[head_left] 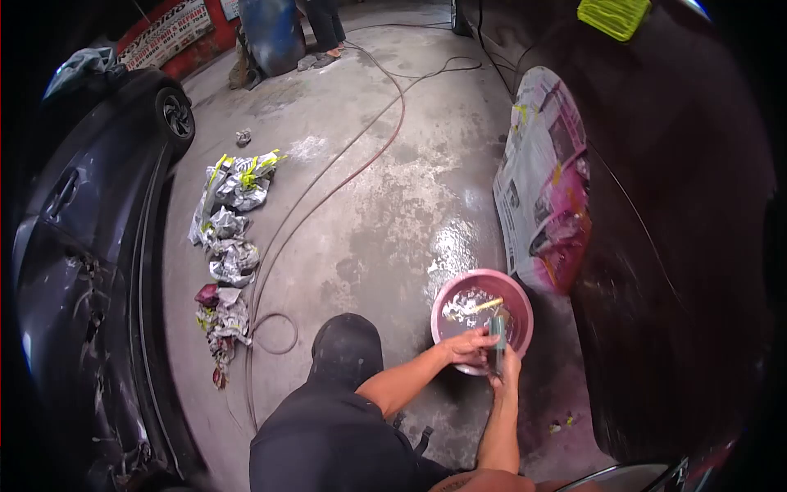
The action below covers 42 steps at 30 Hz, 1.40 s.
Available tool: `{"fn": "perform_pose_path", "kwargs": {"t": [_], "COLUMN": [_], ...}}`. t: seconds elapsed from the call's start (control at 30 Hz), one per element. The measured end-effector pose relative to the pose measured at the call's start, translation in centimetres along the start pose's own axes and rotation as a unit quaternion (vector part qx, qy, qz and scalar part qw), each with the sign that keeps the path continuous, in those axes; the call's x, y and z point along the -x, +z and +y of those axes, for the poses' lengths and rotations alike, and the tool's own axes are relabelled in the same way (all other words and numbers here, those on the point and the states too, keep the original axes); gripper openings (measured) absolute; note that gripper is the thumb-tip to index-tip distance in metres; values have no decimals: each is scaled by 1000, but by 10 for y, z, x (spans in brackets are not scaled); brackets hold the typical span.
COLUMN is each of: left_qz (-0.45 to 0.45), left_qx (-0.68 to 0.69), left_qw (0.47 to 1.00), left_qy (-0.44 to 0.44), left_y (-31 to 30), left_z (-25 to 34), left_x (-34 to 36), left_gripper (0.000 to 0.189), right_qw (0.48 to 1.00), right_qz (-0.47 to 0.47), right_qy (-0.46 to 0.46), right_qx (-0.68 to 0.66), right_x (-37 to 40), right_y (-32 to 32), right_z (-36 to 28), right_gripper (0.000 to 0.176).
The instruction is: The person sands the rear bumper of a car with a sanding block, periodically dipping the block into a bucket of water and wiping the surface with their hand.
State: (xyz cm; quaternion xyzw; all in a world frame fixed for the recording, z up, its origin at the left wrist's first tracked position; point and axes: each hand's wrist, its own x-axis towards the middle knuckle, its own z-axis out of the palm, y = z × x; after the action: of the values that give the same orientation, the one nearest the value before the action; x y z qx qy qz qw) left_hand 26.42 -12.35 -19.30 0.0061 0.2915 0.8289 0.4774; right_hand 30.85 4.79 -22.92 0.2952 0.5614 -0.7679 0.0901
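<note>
Over the near rim of a pink basin (525, 299), both my hands meet on a narrow dark green block (497, 332), whose exact kind I cannot make out. My left hand (467, 347) reaches in from the left, its fingers against the block's side. From below, my right hand (508, 367) wraps the block's lower end. Water with bright reflections lies in the basin. A yellowish stick-like piece (487, 305) is inside it, just beyond the block.
A dark car panel (656, 271) rises on the right, beside a wheel covered in paint-stained newspaper (541, 180). Crumpled masking paper (234, 254) and hoses (328, 164) lie on the concrete floor. A damaged dark car (82, 246) stands left. Beside a blue drum (272, 37), a person's legs (324, 25) show.
</note>
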Motion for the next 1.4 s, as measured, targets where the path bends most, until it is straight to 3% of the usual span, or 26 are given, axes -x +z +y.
{"fn": "perform_pose_path", "kwargs": {"t": [0.03, 0.07, 0.1, 0.13, 0.17, 0.2, 0.23, 0.27, 0.3, 0.37, 0.43, 0.5, 0.53, 0.57, 0.6, 0.63, 0.73, 0.8, 0.87, 0.9, 0.97, 1.0, 1.07, 1.23, 1.37, 1.4], "left_qz": [57, 79, 80, -32, -4, 140, 178, 162, 221, 167, 198, 168, 194, 219, 330, 372, 460, 453, 470, 470, 455, 452, 428, 349, 282, 241], "left_qx": [-28, 11, 13, -15, 17, -51, -103, 62, 56, -37, -55, -56, -67, -81, -254, -338, -393, -355, -314, -316, -267, -286, -279, -244, -250, 52], "left_qw": [998, 994, 987, 986, 984, 962, 957, 984, 972, 982, 959, 947, 916, 877, 761, 770, 626, 622, 605, 592, 656, 652, 663, 725, 705, 813], "left_qy": [5, 78, 140, 164, 177, 230, 203, 39, 63, 86, 194, 267, 345, 420, 497, 392, 492, 531, 561, 573, 540, 538, 547, 541, 601, 528], "left_y": [13, 17, 21, 0, 6, 13, 48, 32, 75, 103, 161, 205, 223, 239, 227, 266, 273, 279, 288, 283, 286, 286, 282, 289, 286, 286], "left_z": [2, -3, -2, 0, -2, -7, 11, 19, 31, 40, 36, 33, 24, 19, 12, 18, -5, -10, -15, -19, -15, -14, -10, -52, -133, -105], "left_x": [8, 9, 9, 0, 0, -12, -5, -20, -25, -39, -51, -60, -76, -92, -135, -108, -140, -139, -137, -145, -143, -138, -135, -115, -127, -133], "left_gripper": [46, 37, 29, 37, 33, 34, 32, 30, 29, 38, 50, 60, 61, 61, 63, 61, 61, 60, 58, 53, 47, 45, 45, 46, 51, 47], "right_qw": [944, 821, 742, 649, 602, 555, 509, 467, 410, 347, 328, 194, 174, 155, 158, 155, 134, 113, 281, 254, 185, 156, 205, 172, 184, 190], "right_qz": [27, 82, 17, -44, -120, -163, -156, -140, -102, -8, 55, 100, 102, 107, 103, 109, 103, 83, 210, 216, 252, 283, 379, 340, 233, 243], "right_qy": [-58, -240, -341, -418, -395, -395, -430, -435, -492, -535, -596, -621, -674, -725, -727, -717, -710, -719, -589, -593, -580, -560, -538, -548, -599, -589], "right_qx": [325, 511, 577, 634, 684, 714, 729, 757, 761, 770, 731, 753, 710, 663, 660, 671, 683, 681, 728, 733, 753, 763, 724, 744, 743, 747], "right_x": [-8, 73, 112, 149, 189, 226, 260, 297, 327, 370, 386, 377, 369, 363, 351, 344, 336, 335, 339, 341, 332, 331, 327, 334, 335, 338], "right_y": [-19, 13, 9, 1, -1, -4, -4, 0, 3, 12, 28, 22, 31, 40, 36, 30, 22, 21, 7, -7, -8, -4, 8, 4, 9, -2], "right_z": [9, -49, -91, -125, -168, -208, -243, -281, -315, -371, -415, -466, -469, -470, -483, -493, -492, -490, -499, -503, -501, -494, -475, -493, -466, -471], "right_gripper": [42, 48, 49, 50, 53, 53, 52, 50, 47, 47, 38, 33, 29, 27, 27, 25, 24, 25, 32, 34, 36, 36, 35, 35, 34, 35]}}
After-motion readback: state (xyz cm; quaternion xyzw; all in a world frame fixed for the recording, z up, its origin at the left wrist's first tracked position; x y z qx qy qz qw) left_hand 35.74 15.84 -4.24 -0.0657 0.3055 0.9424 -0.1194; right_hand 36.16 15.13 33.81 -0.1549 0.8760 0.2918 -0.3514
